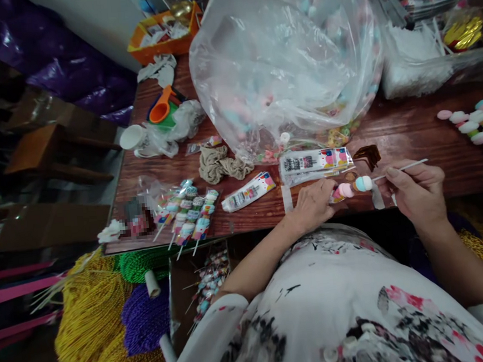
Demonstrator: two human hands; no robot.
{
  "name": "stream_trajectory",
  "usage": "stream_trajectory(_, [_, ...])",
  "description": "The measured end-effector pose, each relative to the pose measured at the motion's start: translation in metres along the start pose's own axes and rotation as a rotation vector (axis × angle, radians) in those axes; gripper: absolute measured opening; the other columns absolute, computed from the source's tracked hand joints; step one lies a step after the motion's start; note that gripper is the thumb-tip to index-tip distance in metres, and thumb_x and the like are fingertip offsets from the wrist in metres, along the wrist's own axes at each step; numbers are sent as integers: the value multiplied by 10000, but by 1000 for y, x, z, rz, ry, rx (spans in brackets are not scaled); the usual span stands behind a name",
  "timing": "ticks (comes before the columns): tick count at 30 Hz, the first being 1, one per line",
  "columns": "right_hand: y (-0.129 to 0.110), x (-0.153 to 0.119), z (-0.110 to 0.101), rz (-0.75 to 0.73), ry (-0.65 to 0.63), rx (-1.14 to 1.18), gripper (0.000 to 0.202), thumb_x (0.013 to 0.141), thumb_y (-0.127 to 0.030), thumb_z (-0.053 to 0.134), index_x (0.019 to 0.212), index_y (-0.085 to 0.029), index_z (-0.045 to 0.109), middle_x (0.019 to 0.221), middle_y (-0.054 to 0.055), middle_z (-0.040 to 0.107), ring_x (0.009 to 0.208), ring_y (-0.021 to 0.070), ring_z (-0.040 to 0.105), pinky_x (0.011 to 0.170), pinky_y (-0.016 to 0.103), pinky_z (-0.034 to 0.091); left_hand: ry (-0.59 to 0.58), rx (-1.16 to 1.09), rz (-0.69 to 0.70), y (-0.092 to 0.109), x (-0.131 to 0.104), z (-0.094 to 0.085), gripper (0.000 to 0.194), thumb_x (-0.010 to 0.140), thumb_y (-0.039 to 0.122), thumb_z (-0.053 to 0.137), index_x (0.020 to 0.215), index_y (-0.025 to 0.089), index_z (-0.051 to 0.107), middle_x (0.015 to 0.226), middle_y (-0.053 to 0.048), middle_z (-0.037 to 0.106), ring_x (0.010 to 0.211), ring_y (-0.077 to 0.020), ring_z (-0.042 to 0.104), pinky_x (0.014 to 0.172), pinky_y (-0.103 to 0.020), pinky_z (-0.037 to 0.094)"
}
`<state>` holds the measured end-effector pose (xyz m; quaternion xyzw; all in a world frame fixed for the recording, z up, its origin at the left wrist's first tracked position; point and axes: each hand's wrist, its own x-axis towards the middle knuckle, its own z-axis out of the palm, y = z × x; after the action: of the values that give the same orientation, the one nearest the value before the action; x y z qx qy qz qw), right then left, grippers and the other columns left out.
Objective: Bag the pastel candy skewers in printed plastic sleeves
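One marshmallow skewer (363,183) sits body-side of the big bag (286,60); my left hand (315,202) grips its pink end, right hand (420,189) pinches the stick (416,164). Likely light, squashy; I'd favour the stick.

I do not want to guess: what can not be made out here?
In the head view:
- Pixelated patch at lower left: masks what lies there.
- Puffy pink-and-blue skewer: left end covered by left hand.
- Large clear plastic bag: folds and glare obscure contents.
- White printed packets: smallest lettering too small.
- Pastel skewers: cut off by right edge.
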<state>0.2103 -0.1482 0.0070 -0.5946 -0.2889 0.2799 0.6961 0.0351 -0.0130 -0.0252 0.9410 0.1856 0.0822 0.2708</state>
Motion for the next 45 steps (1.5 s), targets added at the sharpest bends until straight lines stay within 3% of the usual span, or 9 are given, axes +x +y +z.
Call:
stream_trajectory(6, [-9,4,-6,-177,-185,-100,106,855,-304,678,829,-263,772,798,33,720,739,180,656,595,317,517,-63,-189,-98,-6,2,-6,182,788,234,668,956,172,640,819,-30,681,773,-180,620,687,-273,441])
stream_trajectory(11, [-21,12,-15,-232,-322,-212,139,879,-245,648,786,-277,746,723,4,690,688,162,634,660,337,515,-130,-239,-35,-5,4,-16,221,704,90,568,902,167,629,766,-11,656,718,-162,592,643,-257,404])
stream_trajectory(19, [-29,20,-8,-322,-521,-269,122,879,-257,638,822,-253,746,760,27,720,706,188,676,658,353,558,-204,-99,1,4,8,-20,202,702,117,590,894,179,602,818,-30,665,724,-179,592,618,-274,377])
stream_trajectory(22, [-22,14,-2,-242,-453,-264,136,882,-293,640,819,-250,752,751,28,713,653,172,651,584,328,542,-114,-184,-49,0,4,-15,132,749,204,635,870,183,587,793,-9,654,694,-157,577,603,-262,375])
stream_trajectory(26, [-2,3,-1,-64,-146,-183,117,865,-311,677,823,-234,754,730,15,691,552,113,588,474,258,468,103,-146,-92,-7,-1,-10,174,785,215,617,954,185,585,858,-23,665,769,-163,606,667,-269,429])
stream_trajectory(30, [12,-2,-3,59,-6,-43,96,840,-308,711,806,-223,742,695,4,686,522,99,571,444,228,448,93,74,60,-11,-4,-8,234,766,110,542,988,170,584,924,-75,661,873,-204,624,735,-308,459])
stream_trajectory(38, [-6,1,6,-166,-337,-178,132,877,-269,654,803,-232,756,740,21,716,653,151,644,607,295,509,-10,-166,-4,-2,1,-1,196,760,145,625,951,166,587,890,-45,671,783,-163,610,692,-274,451])
stream_trajectory(42, [-10,3,-3,-238,-350,-220,119,867,-255,656,839,-266,772,784,26,734,723,192,683,684,347,541,-14,-314,-84,-2,2,-6,368,733,325,761,1024,176,592,974,-39,688,848,-170,629,751,-289,483])
stream_trajectory(45, [-8,4,-12,-258,-348,-229,108,849,-252,674,853,-279,778,802,27,743,763,216,701,732,383,562,18,-277,-57,-8,1,-9,471,729,324,777,1134,183,581,1112,-74,682,1002,-216,637,880,-355,491])
